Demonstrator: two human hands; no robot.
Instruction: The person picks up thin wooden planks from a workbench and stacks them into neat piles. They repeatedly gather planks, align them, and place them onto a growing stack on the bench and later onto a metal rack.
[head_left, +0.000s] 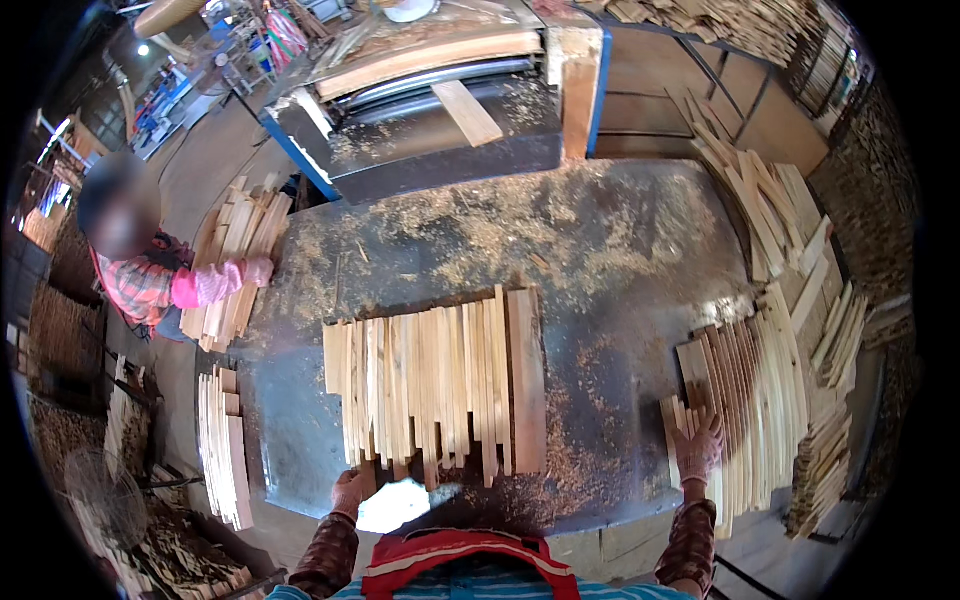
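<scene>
A row of wooden slats (425, 380) lies side by side on the metal table in front of me, their near ends uneven. My left hand (348, 493), in a glove, is closed at the near end of a slat on the row's left side. Along the right edge of the row lies a wider board (526, 380). My gloved right hand (698, 450) rests on a stack of slats (755, 400) at the table's right, its fingers spread over the wood.
Sawdust and shavings cover much of the metal table (400, 235). Beyond it stands a planing machine (450, 155) with a single board (467, 112) on its outfeed. At the left, a person in pink gloves (222, 280) touches a slat pile; another slat stack (224, 450) lies nearer.
</scene>
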